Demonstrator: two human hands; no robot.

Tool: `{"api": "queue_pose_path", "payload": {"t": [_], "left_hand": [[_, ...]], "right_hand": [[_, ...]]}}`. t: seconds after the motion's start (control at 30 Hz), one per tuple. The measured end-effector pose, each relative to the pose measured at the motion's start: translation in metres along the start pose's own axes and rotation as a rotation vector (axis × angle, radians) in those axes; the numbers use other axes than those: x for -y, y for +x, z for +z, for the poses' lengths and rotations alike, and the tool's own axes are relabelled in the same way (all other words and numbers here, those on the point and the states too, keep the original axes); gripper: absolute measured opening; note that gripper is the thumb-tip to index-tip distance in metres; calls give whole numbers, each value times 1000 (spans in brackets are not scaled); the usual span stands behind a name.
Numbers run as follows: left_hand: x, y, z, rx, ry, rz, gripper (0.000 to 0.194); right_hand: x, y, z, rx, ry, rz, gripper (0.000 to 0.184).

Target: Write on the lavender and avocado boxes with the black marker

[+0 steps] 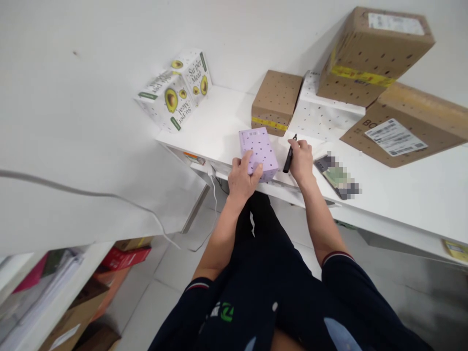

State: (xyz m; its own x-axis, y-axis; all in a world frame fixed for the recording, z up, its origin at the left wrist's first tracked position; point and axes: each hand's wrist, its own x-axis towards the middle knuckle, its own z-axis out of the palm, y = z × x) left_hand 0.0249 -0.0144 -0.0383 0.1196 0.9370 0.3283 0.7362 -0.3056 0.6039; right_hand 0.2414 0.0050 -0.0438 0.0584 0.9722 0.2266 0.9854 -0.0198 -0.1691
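A small purple box with dark dots stands near the front edge of the white desk. My left hand grips its near left side, thumb and fingers spread over the corner. In my right hand is a black marker, held to the right of the purple box and apart from it. A pale label shows on the box's far top part, its print too small to read. Just behind the purple box sits a brown dotted cardboard box with yellow tape.
White avocado-print boxes stand at the desk's left end. Larger cardboard boxes and a white dotted box stack at the back right. A partly pixelated phone-like object lies right of my right hand. A grey cable hangs at left.
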Motion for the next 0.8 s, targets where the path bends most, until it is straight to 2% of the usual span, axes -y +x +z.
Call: {"api": "queue_pose_path", "payload": {"t": [0.1, 0.3, 0.4, 0.47, 0.57, 0.63, 0.7, 0.8], "left_hand": [[0, 1, 1, 1, -14, 1, 51], [2, 2, 3, -12, -28, -8, 50], [1, 2, 1, 4, -31, -15, 53], [0, 2, -1, 17, -24, -25, 54], [-4, 1, -3, 35, -12, -54, 51], [-6, 1, -3, 36, -15, -69, 51], [-7, 1, -2, 31, -24, -80, 50], [-8, 1, -1, 23, -30, -92, 50]], "right_hand": [[-2, 0, 2, 68, -120, 187, 50], [8, 5, 13, 161, -135, 203, 53], [2, -5, 13, 129, -87, 218, 59], [-10, -19, 8, 52, -41, 239, 58], [-44, -51, -7, -43, -3, 322, 57], [-72, -71, -18, -19, -4, 438, 70], [-98, -88, -25, 57, 5, 552, 84], [-124, -102, -26, 150, 70, 581, 86]]}}
